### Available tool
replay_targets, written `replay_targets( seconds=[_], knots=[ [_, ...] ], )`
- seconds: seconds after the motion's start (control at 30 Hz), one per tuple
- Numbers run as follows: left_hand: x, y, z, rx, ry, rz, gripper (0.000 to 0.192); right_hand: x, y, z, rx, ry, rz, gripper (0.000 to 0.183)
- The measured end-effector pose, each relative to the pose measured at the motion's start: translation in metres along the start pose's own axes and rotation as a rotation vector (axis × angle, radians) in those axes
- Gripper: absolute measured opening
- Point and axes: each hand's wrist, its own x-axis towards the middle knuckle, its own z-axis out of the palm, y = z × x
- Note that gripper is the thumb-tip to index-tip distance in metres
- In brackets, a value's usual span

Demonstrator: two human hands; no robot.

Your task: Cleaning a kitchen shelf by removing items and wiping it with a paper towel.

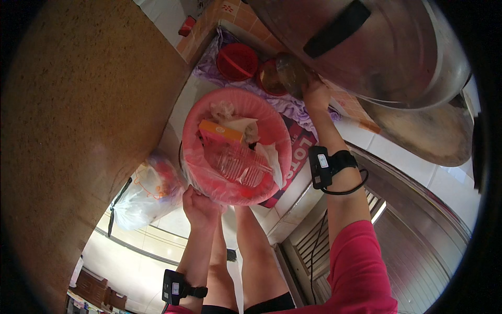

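Observation:
My left hand (202, 208) grips the near left rim of a round pink bin (280, 117) lined with a clear plastic bag. Inside lie a clear ridged plastic container (243, 167), an orange box (220, 130) and crumpled paper and film. My right hand (317, 92) reaches past the bin to the upper right and holds a dull, roundish lid or dish (292, 74), partly over a red bucket (272, 80); its fingertips are hard to see. Another red bucket (237, 62) with a red handle stands to the left of that one, on purple patterned cloth (208, 64).
A large metal pot or lid (392, 51) with a black handle looms at the upper right, above a worn wooden board (427, 129). A brown panel (86, 98) fills the left side. A tied white plastic bag (137, 204) stands left of the bin, and a metal door (411, 243) is at the lower right.

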Motion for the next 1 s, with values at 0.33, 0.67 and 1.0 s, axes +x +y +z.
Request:
replay_targets(
  seconds=[0.33, 0.67, 1.0],
  knots=[
    [-0.005, -0.001, 0.005, -0.004, -0.049, -0.017, 0.037, -0.007, -0.008, -0.007, -0.238, 0.088, -0.170, 0.023],
    [-0.005, -0.003, 0.007, 0.003, 0.009, 0.023, 0.039, -0.004, -0.009, 0.002, -0.274, 0.027, -0.186, 0.031],
    [-0.004, 0.000, 0.002, -0.013, 0.050, -0.017, 0.034, 0.006, -0.007, 0.023, -0.264, 0.043, -0.203, 0.021]
  ],
)
